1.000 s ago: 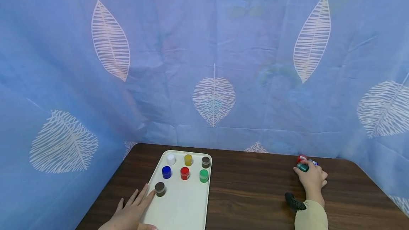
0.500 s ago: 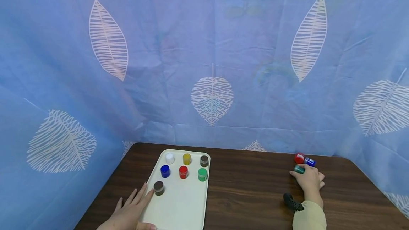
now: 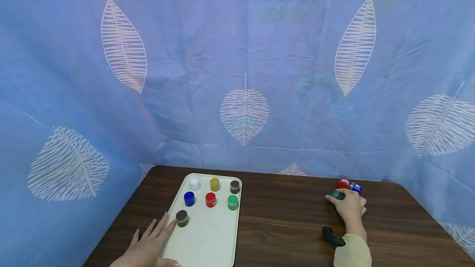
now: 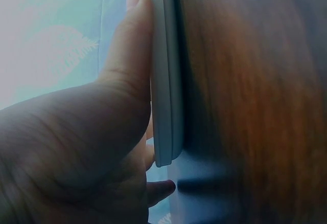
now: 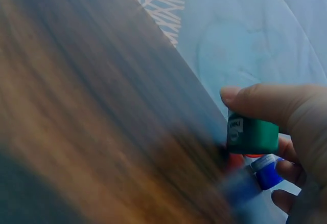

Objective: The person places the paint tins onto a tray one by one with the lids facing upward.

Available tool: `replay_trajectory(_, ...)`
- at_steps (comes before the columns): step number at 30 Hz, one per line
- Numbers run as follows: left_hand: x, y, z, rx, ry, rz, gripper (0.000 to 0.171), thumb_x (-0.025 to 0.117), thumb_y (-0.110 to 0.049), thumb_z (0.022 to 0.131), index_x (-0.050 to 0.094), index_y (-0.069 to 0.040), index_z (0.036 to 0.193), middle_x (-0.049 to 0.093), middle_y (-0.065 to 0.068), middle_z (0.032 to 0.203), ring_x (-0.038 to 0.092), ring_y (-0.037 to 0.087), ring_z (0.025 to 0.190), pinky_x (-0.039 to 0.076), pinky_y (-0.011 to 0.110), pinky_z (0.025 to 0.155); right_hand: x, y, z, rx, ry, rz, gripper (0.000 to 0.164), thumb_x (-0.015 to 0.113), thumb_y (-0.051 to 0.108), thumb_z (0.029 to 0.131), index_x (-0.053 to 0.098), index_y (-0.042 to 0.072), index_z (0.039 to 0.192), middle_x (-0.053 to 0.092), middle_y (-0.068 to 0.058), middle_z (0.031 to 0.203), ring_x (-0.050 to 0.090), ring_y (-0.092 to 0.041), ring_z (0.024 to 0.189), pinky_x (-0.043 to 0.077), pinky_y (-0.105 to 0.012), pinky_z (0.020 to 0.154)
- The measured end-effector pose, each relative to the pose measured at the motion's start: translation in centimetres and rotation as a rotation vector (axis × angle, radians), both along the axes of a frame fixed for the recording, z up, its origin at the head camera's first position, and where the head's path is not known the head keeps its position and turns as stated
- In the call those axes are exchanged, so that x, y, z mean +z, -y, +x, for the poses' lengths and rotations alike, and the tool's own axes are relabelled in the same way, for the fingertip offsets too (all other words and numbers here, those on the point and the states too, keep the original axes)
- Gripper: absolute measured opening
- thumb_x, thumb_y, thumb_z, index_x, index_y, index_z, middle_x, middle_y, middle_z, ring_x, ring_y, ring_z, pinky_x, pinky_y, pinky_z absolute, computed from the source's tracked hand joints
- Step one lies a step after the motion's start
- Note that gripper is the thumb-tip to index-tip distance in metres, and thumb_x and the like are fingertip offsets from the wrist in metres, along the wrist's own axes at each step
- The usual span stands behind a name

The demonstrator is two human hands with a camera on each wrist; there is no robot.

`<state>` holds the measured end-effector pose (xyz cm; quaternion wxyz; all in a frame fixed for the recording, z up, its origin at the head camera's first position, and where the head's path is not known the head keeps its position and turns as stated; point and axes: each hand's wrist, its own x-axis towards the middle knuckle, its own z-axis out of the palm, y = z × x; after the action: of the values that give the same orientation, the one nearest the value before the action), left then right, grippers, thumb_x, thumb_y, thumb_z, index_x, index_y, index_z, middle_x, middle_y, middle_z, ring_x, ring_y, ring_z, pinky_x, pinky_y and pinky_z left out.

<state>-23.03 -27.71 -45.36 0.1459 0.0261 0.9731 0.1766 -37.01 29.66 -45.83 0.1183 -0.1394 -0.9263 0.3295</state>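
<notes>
In the head view my right hand (image 3: 350, 209) pinches a green paint jar (image 3: 337, 195) between thumb and fingers, at the right of the table. The right wrist view shows that green jar (image 5: 253, 134) tipped on its side, a label on its wall. Just behind this hand lie a red jar (image 3: 344, 182) and a blue jar (image 3: 356, 187). My left hand (image 3: 144, 246) rests with straight, spread fingers at the left edge of a white tray (image 3: 208, 242). Its index fingertip is right beside a brown-lidded jar (image 3: 182, 218); its thumb lies along the tray's near edge.
On the tray's far part stand white (image 3: 194, 183), yellow (image 3: 214, 184), dark brown (image 3: 234, 186), blue (image 3: 189, 198), red (image 3: 210, 200) and green (image 3: 232, 202) jars in two rows. A leaf-patterned blue cloth (image 3: 297, 114) hangs behind the dark wooden table (image 3: 282, 217).
The right hand has drawn a little leftward with the green jar, uncovering more of the blue jar behind. The left hand stays at the tray. The head view has shifted slightly.
</notes>
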Motion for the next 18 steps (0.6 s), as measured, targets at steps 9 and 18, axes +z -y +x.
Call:
replay_trajectory(9, 0.0, -0.1, 0.0, -0.009, -0.009, -0.021, 0.119, 0.072, -0.074, 0.059, 0.031, -0.014, 0.152, 0.014, 0.021, 0.162, 0.018, 0.058, 0.141, 0.007, 0.085, 0.098, -0.2, 1.0, -0.2, 0.046, -0.083, 0.031, 0.056, 0.073, 0.035, 0.086, 0.058, -0.004, 0.122, 0.038, -0.034, 0.134, 0.022, -0.055, 0.123, 0.022, -0.070, 0.093)
replay_trajectory(18, 0.1, -0.1, -0.1, -0.002, 0.007, -0.015, 0.118, 0.071, -0.075, 0.059, 0.031, -0.014, 0.152, 0.013, 0.021, 0.162, 0.017, 0.057, 0.142, 0.007, 0.085, 0.099, 0.5, 2.3, -0.3, 0.083, -0.118, 0.049, 0.053, 0.073, 0.035, 0.086, 0.058, -0.002, 0.121, 0.042, -0.032, 0.133, 0.027, -0.053, 0.121, 0.022, -0.070, 0.095)
